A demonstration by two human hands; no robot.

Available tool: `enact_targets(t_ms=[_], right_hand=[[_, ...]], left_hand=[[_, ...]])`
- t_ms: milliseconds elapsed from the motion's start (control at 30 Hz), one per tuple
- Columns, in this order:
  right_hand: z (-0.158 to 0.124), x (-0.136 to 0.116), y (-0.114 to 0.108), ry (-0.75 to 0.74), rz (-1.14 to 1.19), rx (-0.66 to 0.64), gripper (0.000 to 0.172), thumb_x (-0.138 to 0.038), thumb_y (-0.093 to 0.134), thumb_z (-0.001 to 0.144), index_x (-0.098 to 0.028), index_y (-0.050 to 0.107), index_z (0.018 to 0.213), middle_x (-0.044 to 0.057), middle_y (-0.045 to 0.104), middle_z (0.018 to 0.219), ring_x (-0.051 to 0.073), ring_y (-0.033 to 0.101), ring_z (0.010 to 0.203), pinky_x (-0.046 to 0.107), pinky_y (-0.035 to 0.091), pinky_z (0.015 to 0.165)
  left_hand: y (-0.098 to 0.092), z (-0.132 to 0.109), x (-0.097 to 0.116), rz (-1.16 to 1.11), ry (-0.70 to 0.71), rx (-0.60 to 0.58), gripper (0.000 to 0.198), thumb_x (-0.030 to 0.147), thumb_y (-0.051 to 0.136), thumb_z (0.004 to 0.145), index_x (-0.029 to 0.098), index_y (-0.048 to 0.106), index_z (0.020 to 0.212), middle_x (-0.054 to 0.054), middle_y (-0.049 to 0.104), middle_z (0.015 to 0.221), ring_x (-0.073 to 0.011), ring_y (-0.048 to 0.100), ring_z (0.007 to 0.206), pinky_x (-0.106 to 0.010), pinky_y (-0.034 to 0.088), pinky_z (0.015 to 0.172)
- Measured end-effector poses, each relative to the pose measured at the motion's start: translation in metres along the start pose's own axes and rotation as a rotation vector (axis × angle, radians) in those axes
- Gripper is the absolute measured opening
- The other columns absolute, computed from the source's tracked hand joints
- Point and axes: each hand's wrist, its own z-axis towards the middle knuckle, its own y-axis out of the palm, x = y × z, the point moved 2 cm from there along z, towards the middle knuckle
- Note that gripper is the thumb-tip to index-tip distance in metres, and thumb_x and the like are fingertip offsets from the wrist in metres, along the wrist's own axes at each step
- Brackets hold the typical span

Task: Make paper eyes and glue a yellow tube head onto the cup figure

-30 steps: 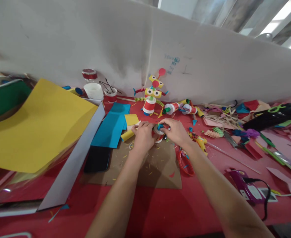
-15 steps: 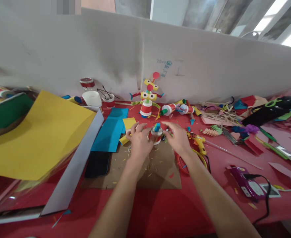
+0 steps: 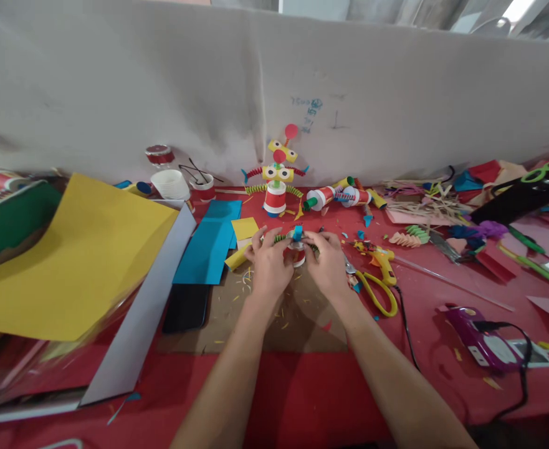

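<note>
In front of me a small red-and-white paper cup [image 3: 297, 257] stands at the upper edge of the brown cardboard mat [image 3: 237, 324]. A blue paper piece [image 3: 298, 233] sticks up from its top. My left hand [image 3: 270, 265] closes on the cup's left side with bent fingers. Beside those fingers a green folded paper strip [image 3: 280, 238] shows in part. From the right, my right hand [image 3: 324, 259] pinches near the cup's rim; its fingertips partly hide what they grip. Just behind stands a finished-looking paper-cup figure [image 3: 275, 198] with yellow eye pieces and springy arms.
Yellow-handled scissors [image 3: 381, 293] and a yellow glue gun [image 3: 382, 262] lie to the right, with a purple device [image 3: 482, 337] farther out. Blue paper [image 3: 204, 249], a dark phone [image 3: 186, 307] and a large yellow sheet [image 3: 78, 262] are at left. Paper scraps surround the mat.
My right hand has moved in to the cup, its fingers closing near the rim. The green folded strip now shows beside my left fingers. The view has tilted down slightly.
</note>
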Motion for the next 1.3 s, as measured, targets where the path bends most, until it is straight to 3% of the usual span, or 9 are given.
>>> enact_targets(t_ms=[200, 367, 567, 767, 1067, 1300], right_hand=[[0.0, -0.003, -0.001, -0.072, -0.067, 0.016, 0.032, -0.012, 0.05, 0.08, -0.018, 0.061, 0.11, 0.009, 0.067, 0.094, 0.027, 0.049, 0.097, 0.041, 0.043, 0.087], [0.009, 0.0, -0.011, -0.076, -0.06, 0.068, 0.031, -0.014, 0.056, 0.077, -0.017, 0.062, 0.107, 0.009, 0.067, 0.098, 0.026, 0.052, 0.095, 0.041, 0.043, 0.086], [0.035, -0.001, -0.02, -0.28, 0.044, -0.18, 0.042, -0.01, 0.055, 0.079, -0.026, 0.058, 0.118, 0.003, 0.064, 0.112, 0.021, 0.054, 0.106, 0.039, 0.042, 0.093], [0.051, 0.006, -0.015, -0.273, 0.055, -0.34, 0.037, -0.01, 0.055, 0.079, -0.025, 0.062, 0.112, 0.002, 0.067, 0.108, 0.018, 0.061, 0.099, 0.034, 0.047, 0.088], [0.054, 0.002, -0.012, -0.198, 0.048, -0.384, 0.036, -0.009, 0.059, 0.076, -0.022, 0.064, 0.109, 0.004, 0.07, 0.101, 0.017, 0.065, 0.089, 0.031, 0.05, 0.081], [0.054, 0.004, -0.011, -0.237, 0.007, -0.397, 0.035, -0.01, 0.057, 0.077, -0.023, 0.064, 0.108, 0.004, 0.069, 0.105, 0.02, 0.063, 0.095, 0.034, 0.049, 0.083]], left_hand=[[0.001, -0.002, 0.001, 0.016, -0.012, 0.001, 0.032, 0.019, 0.052, 0.078, 0.025, 0.065, 0.107, -0.006, 0.052, 0.13, -0.0316, 0.032, 0.124, -0.05, 0.031, 0.091], [0.0, -0.003, 0.002, 0.015, -0.029, 0.031, 0.029, 0.022, 0.054, 0.079, 0.025, 0.066, 0.105, -0.006, 0.053, 0.129, -0.0302, 0.033, 0.123, -0.048, 0.033, 0.091], [-0.001, -0.004, 0.002, 0.042, -0.038, 0.076, 0.029, 0.023, 0.054, 0.078, 0.023, 0.066, 0.105, -0.009, 0.051, 0.13, -0.0314, 0.033, 0.123, -0.049, 0.032, 0.09], [0.002, -0.003, 0.001, 0.058, -0.029, 0.046, 0.026, 0.025, 0.053, 0.079, 0.026, 0.067, 0.101, -0.008, 0.049, 0.131, -0.0329, 0.031, 0.125, -0.05, 0.032, 0.088], [0.006, -0.003, -0.003, 0.064, -0.016, 0.075, 0.026, 0.026, 0.053, 0.079, 0.025, 0.065, 0.102, -0.009, 0.049, 0.132, -0.0326, 0.031, 0.124, -0.05, 0.033, 0.088], [0.009, -0.009, 0.0, 0.07, 0.034, 0.14, 0.024, 0.02, 0.05, 0.08, 0.023, 0.064, 0.1, -0.007, 0.054, 0.127, -0.0334, 0.032, 0.125, -0.051, 0.029, 0.09]])
